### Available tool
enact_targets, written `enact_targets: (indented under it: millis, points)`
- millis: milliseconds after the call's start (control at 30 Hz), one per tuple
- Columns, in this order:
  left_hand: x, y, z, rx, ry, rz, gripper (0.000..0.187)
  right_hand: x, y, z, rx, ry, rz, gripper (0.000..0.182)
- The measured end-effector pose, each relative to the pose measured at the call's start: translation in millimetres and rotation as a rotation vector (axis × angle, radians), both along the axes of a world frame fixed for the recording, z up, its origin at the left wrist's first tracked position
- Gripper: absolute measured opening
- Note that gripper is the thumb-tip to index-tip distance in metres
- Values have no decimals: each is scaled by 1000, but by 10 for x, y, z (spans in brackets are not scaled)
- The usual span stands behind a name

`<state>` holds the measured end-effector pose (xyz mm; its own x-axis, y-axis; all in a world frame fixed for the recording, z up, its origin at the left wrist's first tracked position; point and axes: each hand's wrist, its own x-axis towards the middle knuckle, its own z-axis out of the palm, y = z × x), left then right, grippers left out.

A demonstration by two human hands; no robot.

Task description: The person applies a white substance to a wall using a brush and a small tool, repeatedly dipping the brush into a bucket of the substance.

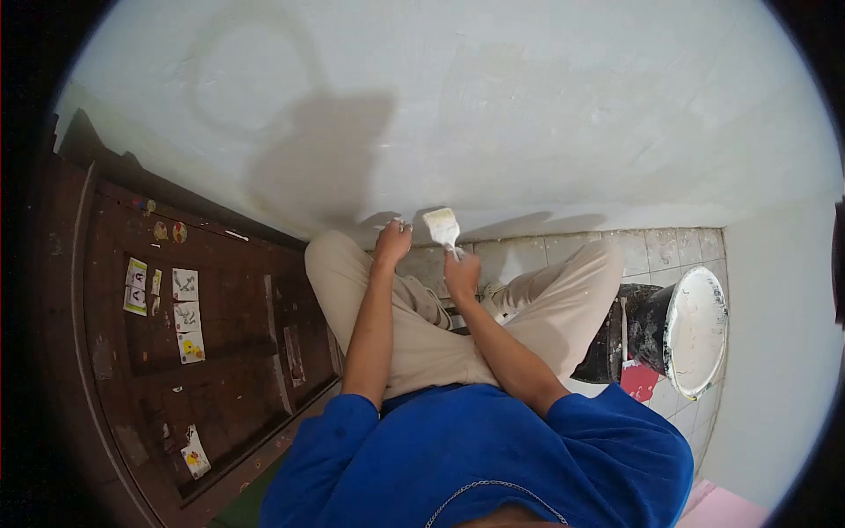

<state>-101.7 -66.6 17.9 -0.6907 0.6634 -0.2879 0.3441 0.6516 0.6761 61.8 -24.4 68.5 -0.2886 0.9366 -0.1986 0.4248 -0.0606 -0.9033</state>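
My right hand (461, 271) is wrapped round the handle of a paintbrush (441, 226), whose wide bristles are coated in white paint and point up toward the wall (546, 132). To its left, my left hand (393, 240) is raised near the foot of the wall with its fingers curled together. White specks show at its fingertips; whether it holds something small cannot be made out. The wall is pale, with slightly darker patches.
A black bucket (650, 326) with a paint-smeared white round top (697, 333) stands at the right on the tiled floor (647, 251). A red piece (639, 381) lies beside it. Along the left is a dark wooden panel (238, 352) with stickers.
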Motion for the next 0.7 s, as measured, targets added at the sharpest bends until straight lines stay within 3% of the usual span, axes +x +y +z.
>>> enact_targets:
  millis: [67, 167, 233, 333, 400, 467, 533, 633, 700]
  points:
    - [1, -2, 25, 12, -9, 12, 42, -33, 59, 108, -67, 36, 1, 34]
    - [2, -25, 348, -36, -192, -33, 42, -35, 55, 941, 15, 312, 38, 32]
    - [-65, -11, 147, -16, -136, -6, 42, -56, -3, 1326, 95, 540, 25, 28]
    - [-14, -5, 89, -28, -93, -4, 42, -104, 18, 1679, 154, 611, 5, 27]
    - [-21, 16, 113, -20, -87, -17, 44, -154, 31, 1427, 178, 458, -2, 30]
    - [-37, 15, 69, 14, -106, -23, 45, -145, 61, 612, 313, 211, 25, 32]
    - [-55, 30, 107, -26, -70, 17, 46, -36, -16, -80, 93, -24, 4, 34]
    - [-79, 4, 136, -33, -50, 47, 44, 2, 46, 67, -110, 41, 1, 30]
    - [2, -24, 123, -21, -76, 28, 44, -112, 135, 334, -166, 336, -5, 28]
